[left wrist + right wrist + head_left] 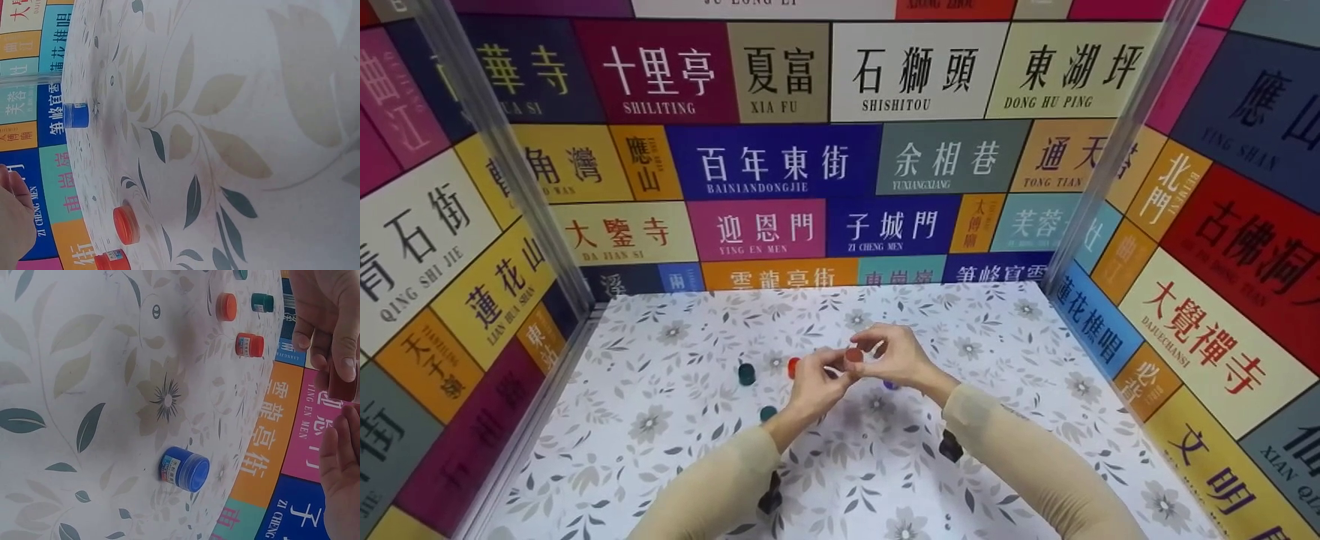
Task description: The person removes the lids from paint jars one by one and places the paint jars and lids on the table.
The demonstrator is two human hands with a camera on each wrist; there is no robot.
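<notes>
A small brown paint jar (853,357) is held up over the table between both hands. My left hand (819,386) grips its body; in the right wrist view the left thumb (347,363) lies along the brown side of the jar (342,382). On the other side my right hand (896,354) has thumb and finger curled at the jar. Only part of the right hand (343,478) shows in its own wrist view. The left wrist view catches just an edge of the left hand (16,222), and the jar is out of frame there.
Two orange-red jars (126,225) lie or stand beyond the left hand. A blue jar (184,469) lies on its side near the right hand. Two green jars (746,374) sit further left. Panels with printed signs (772,161) enclose the flowered tabletop (652,457).
</notes>
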